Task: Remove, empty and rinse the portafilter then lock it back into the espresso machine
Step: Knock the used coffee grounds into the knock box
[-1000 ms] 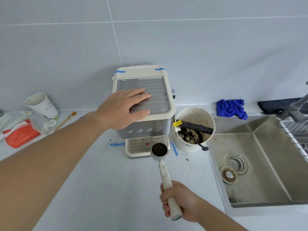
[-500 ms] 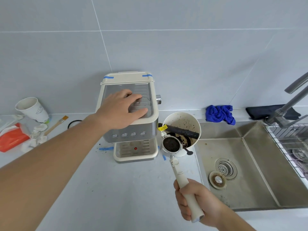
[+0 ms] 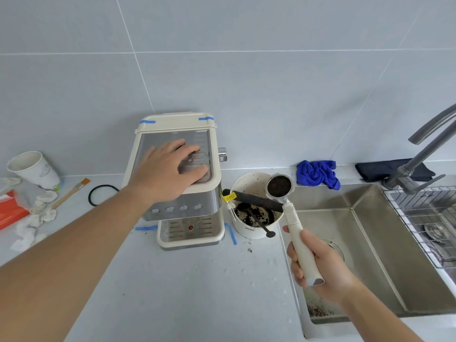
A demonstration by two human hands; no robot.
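From the head camera, a pale grey counter (image 3: 187,287) runs along a tiled wall (image 3: 246,82), with a steel sink (image 3: 385,262) sunk in at the right under a faucet (image 3: 424,154). The espresso machine (image 3: 182,183) stands at the far middle. The left hand (image 3: 170,169) lies flat on its top, fingers straight. The right hand (image 3: 318,265) grips the cream handle of the portafilter (image 3: 280,186), whose basket of dark grounds hangs above the far right rim of the knock box (image 3: 254,213). A blue cloth (image 3: 317,172) lies beyond. A paper cup (image 3: 34,169), a brush (image 3: 71,192) and crumpled tissues (image 3: 37,218) sit far left.
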